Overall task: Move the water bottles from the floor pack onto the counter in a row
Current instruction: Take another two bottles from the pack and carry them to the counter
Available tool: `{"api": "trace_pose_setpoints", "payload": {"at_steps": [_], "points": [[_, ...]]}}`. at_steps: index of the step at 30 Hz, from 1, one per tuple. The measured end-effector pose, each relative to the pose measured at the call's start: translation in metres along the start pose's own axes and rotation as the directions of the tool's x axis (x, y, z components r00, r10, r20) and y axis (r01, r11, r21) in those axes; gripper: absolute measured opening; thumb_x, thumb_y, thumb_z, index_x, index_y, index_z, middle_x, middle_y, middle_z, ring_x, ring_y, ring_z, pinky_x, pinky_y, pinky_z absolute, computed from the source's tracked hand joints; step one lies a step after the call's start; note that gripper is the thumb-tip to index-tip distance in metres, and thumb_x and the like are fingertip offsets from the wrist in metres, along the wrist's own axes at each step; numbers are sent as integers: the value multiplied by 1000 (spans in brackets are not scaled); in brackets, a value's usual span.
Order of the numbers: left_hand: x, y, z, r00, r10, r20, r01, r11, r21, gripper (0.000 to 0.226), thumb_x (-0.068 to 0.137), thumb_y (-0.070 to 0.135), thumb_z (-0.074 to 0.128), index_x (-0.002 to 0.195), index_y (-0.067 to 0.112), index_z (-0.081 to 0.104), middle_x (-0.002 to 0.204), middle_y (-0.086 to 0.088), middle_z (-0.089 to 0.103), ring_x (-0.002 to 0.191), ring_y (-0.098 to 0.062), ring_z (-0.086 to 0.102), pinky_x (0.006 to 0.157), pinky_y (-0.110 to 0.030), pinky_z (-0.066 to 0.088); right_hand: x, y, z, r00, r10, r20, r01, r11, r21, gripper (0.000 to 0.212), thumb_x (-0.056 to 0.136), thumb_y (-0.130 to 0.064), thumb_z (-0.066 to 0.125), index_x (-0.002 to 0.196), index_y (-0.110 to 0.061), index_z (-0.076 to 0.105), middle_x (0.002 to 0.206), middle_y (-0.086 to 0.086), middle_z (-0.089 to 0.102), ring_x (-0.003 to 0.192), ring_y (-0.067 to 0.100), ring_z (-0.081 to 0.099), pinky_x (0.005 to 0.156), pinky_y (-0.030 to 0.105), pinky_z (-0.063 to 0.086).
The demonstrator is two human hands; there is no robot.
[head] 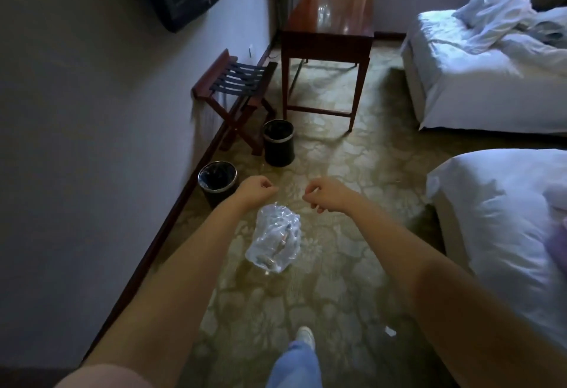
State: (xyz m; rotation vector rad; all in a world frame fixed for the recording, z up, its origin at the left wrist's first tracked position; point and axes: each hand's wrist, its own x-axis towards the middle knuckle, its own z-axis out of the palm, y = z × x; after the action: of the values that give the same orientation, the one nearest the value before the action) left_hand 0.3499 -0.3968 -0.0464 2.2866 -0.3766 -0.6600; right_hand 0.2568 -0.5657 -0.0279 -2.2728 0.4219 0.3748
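The pack (274,242), a crumpled clear plastic wrap, lies on the patterned carpet (337,289) in a dim hotel room; what it holds is too blurred to make out. Your left grip (256,191) hangs above the pack's far left corner, fingers tucked into a fist on nothing that shows. Your right grip (325,196) hangs above the far right of the pack, fingers slack and half-curled, also empty. Neither touches the wrap. Just left of the pack and beyond it stand two black bins (217,182) (278,142), with a folding rack (236,81) behind them by the wall. Well beyond the pack stands the wooden desk (329,16). Two white beds (491,81) (506,219) lie to the pack's right. Nearer you than the pack, one shoe (305,337) steps forward.
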Motion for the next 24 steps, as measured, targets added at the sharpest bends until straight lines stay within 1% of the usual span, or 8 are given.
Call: {"api": "trace_pose_setpoints", "payload": {"at_steps": [1, 3, 5, 9, 12, 15, 20, 24], "points": [[23, 4, 6, 1000, 1, 2, -1, 1000, -5, 26, 90, 27, 60, 107, 7, 64, 98, -8, 64, 92, -20, 60, 81, -31, 48, 18, 7, -9, 1000, 2, 5, -2, 1000, -31, 27, 94, -21, 55, 114, -3, 62, 91, 8, 63, 72, 17, 61, 62, 23, 50], [66, 15, 14, 1000, -17, 9, 17, 1000, -18, 25, 90, 27, 59, 105, 8, 64, 94, -7, 64, 90, -21, 60, 80, -33, 49, 50, 19, -29, 1000, 28, 11, -28, 998, -52, 30, 93, -24, 57, 116, -5, 61, 92, 8, 64, 78, 21, 64, 74, 30, 52], [105, 26, 20, 999, -39, 27, 40, 999, -29, 22, 90, 29, 59, 101, 10, 63, 94, -8, 65, 90, -22, 61, 82, -36, 51, 79, 28, -51, 998, 34, 49, -29, 995, -94, 31, 93, -28, 57, 116, -7, 60, 97, 7, 63, 80, 21, 65, 77, 31, 52], [167, 57, 35, 997, -66, 44, 67, 997, -32, 17, 91, 26, 58, 97, 10, 61, 95, -10, 63, 89, -23, 60, 80, -35, 49, 130, 43, -96, 997, 16, 79, -3, 988, -153, 31, 93, -32, 57, 118, -13, 59, 106, 5, 64, 84, 18, 64, 70, 25, 48], [214, 82, 51, 995, -88, 56, 89, 996, -19, 23, 90, 25, 59, 103, 7, 63, 100, -12, 65, 95, -25, 61, 86, -38, 50, 174, 59, -129, 995, -9, 102, 32, 974, -225, 35, 93, -34, 56, 122, -13, 58, 115, 8, 64, 98, 21, 63, 77, 27, 47], [267, 108, 70, 993, -114, 37, 115, 993, -17, 18, 90, 25, 59, 100, 10, 62, 100, -11, 66, 97, -26, 63, 87, -39, 52, 223, 81, -167, 987, -22, 158, 63, 964, -260, 37, 94, -34, 55, 125, -13, 57, 120, 8, 61, 102, 23, 62, 81, 30, 48], [343, 154, 102, 981, -196, 9, 196, 980, -18, 23, 90, 26, 58, 104, 8, 63, 103, -12, 66, 97, -26, 62, 89, -40, 52, 302, 125, -233, 977, -40, 210, 93, 963, -254, 34, 95, -32, 54, 122, -12, 58, 113, 9, 65, 97, 23, 65, 79, 32, 50], [386, 177, 110, 960, -281, -2, 280, 959, -48, 28, 90, 29, 60, 107, 7, 63, 103, -10, 65, 98, -25, 61, 87, -38, 51, 362, 139, -273, 937, -21, 348, 147, 928, -341, 34, 95, -30, 53, 118, -6, 62, 110, 13, 68, 95, 26, 68, 76, 32, 53]]}}
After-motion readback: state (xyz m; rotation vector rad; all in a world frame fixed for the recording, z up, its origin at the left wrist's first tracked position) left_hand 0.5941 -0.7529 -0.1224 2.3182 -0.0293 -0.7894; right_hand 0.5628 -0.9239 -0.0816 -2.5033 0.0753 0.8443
